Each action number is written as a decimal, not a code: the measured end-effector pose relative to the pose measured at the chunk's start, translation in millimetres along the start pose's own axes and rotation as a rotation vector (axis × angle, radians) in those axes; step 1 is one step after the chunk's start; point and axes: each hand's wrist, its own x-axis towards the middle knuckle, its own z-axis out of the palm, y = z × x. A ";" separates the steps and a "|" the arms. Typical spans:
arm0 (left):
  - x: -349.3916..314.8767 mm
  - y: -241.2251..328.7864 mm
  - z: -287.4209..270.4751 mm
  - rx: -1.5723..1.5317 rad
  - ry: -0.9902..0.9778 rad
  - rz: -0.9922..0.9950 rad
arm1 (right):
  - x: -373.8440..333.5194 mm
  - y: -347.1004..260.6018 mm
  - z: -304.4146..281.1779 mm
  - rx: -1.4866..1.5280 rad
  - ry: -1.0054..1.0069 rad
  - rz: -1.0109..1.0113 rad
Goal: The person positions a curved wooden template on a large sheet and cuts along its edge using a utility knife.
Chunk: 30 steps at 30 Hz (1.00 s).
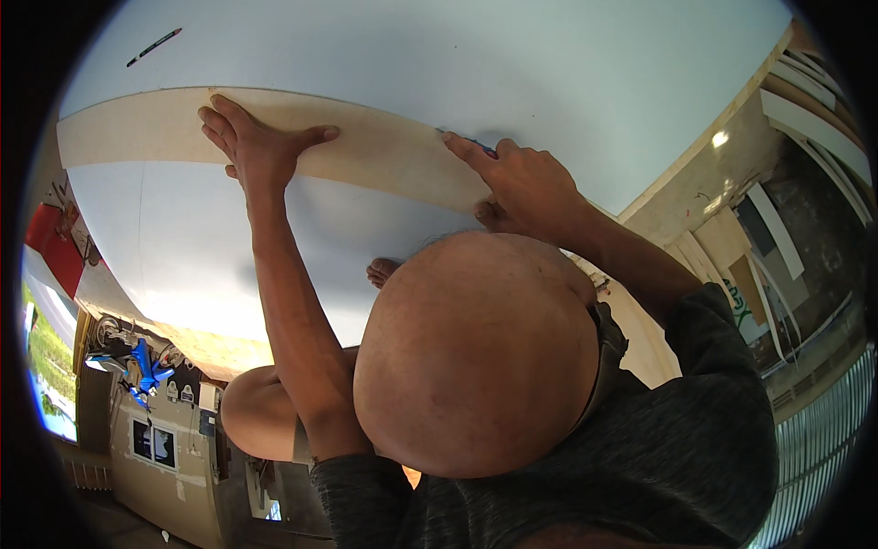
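A long, pale wooden strip (384, 163) lies across a large white sheet (366, 46). My left hand (261, 151) presses on the strip's left half, its fingers spread. Toward the right end, my right hand (530, 188) grips a slim blue tool, apparently a utility knife (479, 146). Its tip is at the strip's far edge, and my index finger stretches along it. The fingers hide most of the tool, so its blade cannot be made out. A dark pencil (154, 48) with a reddish end rests on the sheet at the far left.
My bent knee (476, 357) blocks the near middle of the sheet, and toes (380, 272) show beside it. Offcut boards and strips (777, 233) lie on the floor at the right. A blue motorbike (142, 366) stands off to the lower left.
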 end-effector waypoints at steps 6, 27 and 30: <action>0.0 -3.1 0.6 -0.025 0.056 0.031 | -13.2 13.0 12.2 -0.026 -0.036 0.086; -0.5 -4.7 1.6 -0.091 0.097 0.075 | 69.6 -20.9 21.5 -0.001 0.333 -0.081; -0.9 -4.3 3.2 -0.090 0.095 0.075 | 73.6 -27.5 21.6 -0.031 0.364 -0.094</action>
